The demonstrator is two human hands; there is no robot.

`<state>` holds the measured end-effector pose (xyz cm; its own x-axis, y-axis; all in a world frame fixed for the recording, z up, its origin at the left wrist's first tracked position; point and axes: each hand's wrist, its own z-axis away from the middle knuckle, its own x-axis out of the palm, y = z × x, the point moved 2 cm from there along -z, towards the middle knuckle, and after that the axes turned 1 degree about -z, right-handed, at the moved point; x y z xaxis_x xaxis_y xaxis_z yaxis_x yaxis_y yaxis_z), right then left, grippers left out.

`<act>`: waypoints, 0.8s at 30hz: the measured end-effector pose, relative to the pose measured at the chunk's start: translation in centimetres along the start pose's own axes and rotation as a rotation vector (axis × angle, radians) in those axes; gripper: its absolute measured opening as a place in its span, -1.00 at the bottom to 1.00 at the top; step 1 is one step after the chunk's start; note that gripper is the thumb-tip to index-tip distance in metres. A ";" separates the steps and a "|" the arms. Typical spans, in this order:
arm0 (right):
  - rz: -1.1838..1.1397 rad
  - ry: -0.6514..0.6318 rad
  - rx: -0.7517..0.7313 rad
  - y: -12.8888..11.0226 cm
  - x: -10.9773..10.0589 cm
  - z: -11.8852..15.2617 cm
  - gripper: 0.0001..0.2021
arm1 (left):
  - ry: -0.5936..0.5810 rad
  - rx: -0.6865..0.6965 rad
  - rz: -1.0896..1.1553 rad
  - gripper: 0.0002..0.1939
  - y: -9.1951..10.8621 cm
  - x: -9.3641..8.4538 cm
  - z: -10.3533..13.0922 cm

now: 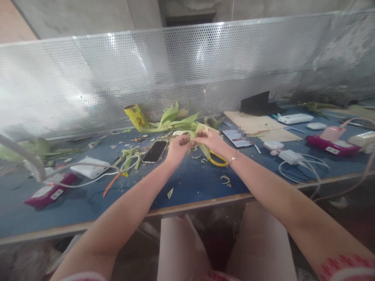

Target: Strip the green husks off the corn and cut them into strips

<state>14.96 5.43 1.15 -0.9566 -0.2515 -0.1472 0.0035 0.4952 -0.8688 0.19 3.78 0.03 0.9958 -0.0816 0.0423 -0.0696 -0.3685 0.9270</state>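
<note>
Over the middle of the blue table, my left hand (179, 147) and my right hand (211, 139) come together with fingers pinched on a pale green leafy stalk (193, 135). The fingers hide part of it, and its exact kind is unclear. More broad green leaves (170, 117) lie just beyond my hands. A yellow ring-shaped thing (218, 160) rests beside my right wrist, partly covered. To the left of my left hand lies a dark-screened phone (155, 151), with cut green stems (129, 157) next to it.
A yellow tube-like container (136, 117) leans near the perforated metal screen (187, 66). Magenta power strips (334, 146) with cables lie at both sides. Right of my hands are another phone (238, 138), brown cardboard (253, 123) and a white charger (290, 157). Plant scraps litter the table (193, 187).
</note>
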 end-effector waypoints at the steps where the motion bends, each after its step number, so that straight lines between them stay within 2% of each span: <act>1: -0.031 0.005 0.012 0.0 0.1 0.0 -0.87 | -0.002 -0.002 -0.022 -0.71 0.1 0.0 0.0; 7: -0.151 0.012 0.109 0.5 0.3 0.0 -0.77 | 0.027 0.021 -0.125 -0.75 0.2 -0.2 -0.2; 12: 0.061 0.167 0.072 0.8 -0.2 -0.3 -0.63 | 0.096 0.078 -0.269 -0.74 0.4 -0.6 -0.3; 14: 0.154 0.193 0.019 0.3 -0.3 -0.1 -0.63 | 0.106 0.124 -0.344 -0.74 0.7 -0.7 -0.2; 19: 0.450 0.165 -0.338 -2.2 -0.4 1.1 -0.77 | 0.121 0.210 -0.388 -0.77 1.2 -0.7 0.1; 22: 0.483 0.068 -0.305 -2.4 -0.3 1.2 -0.90 | 0.139 0.250 -0.413 -0.79 1.5 -0.7 0.2; 24: 0.462 0.007 -0.231 -2.0 -0.1 1.0 -0.86 | 0.156 0.264 -0.435 -0.80 1.6 -0.7 0.2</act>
<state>15.31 3.65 2.45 -0.8723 0.0426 -0.4871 0.3628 0.7242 -0.5865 -0.68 3.01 1.43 0.9315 0.2624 -0.2518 0.3595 -0.5595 0.7468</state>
